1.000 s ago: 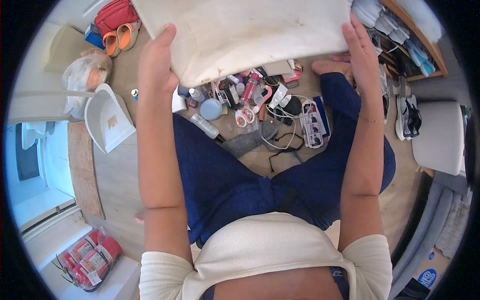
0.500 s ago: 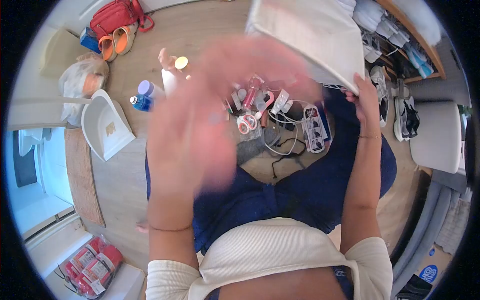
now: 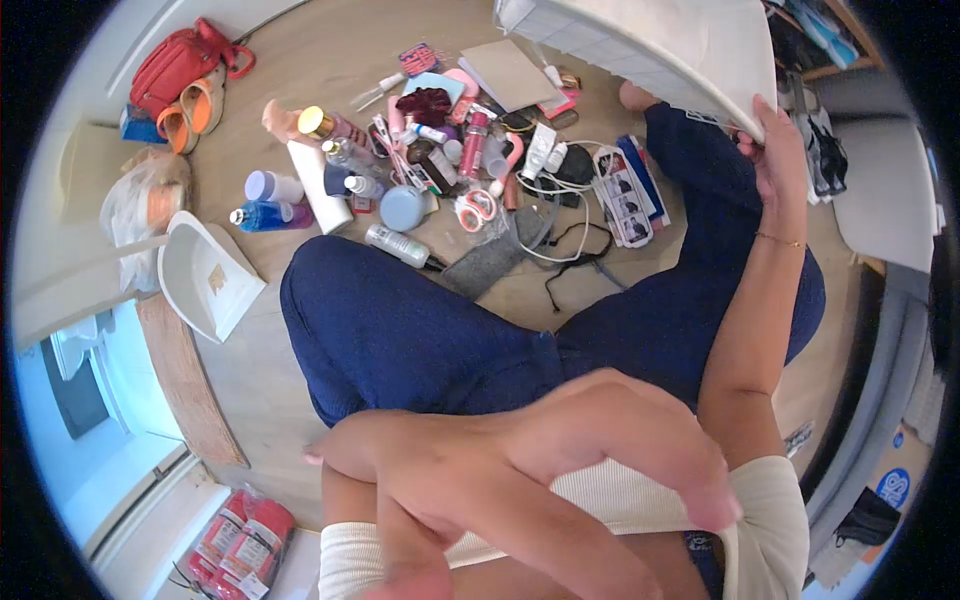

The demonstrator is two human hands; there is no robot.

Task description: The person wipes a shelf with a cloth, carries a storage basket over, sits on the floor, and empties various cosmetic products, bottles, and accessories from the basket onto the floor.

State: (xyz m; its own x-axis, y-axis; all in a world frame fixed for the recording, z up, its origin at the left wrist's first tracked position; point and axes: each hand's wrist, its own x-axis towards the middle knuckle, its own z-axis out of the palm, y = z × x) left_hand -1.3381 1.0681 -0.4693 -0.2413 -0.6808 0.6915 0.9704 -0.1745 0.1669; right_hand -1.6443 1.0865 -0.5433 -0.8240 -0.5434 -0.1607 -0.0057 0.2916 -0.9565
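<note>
My left hand (image 3: 470,465) is large and close to the camera, low in the view, in front of my cream top. Its fingers are spread apart, and I see nothing in them. At the upper right, my right hand (image 3: 775,155) grips the lower edge of a white storage bin (image 3: 670,40), which stands tilted above my leg. Between my legs and the bin lies a pile of small things: orange-and-white scissors (image 3: 476,210), a pink bottle (image 3: 473,140), a round blue container (image 3: 402,209), a white cable (image 3: 560,258) and a grey pouch (image 3: 485,262).
On the left stand a blue bottle (image 3: 268,216) and a white dustpan (image 3: 205,275). A red bag (image 3: 185,70) and clogs (image 3: 203,102) lie at the upper left. Shoes (image 3: 825,150) and a white chair (image 3: 885,190) are on the right. Red packages (image 3: 240,545) sit at the lower left.
My left hand has dropped from over the pile to low in front of my chest, uncovering the things on the floor. My right hand and the bin have shifted up and right.
</note>
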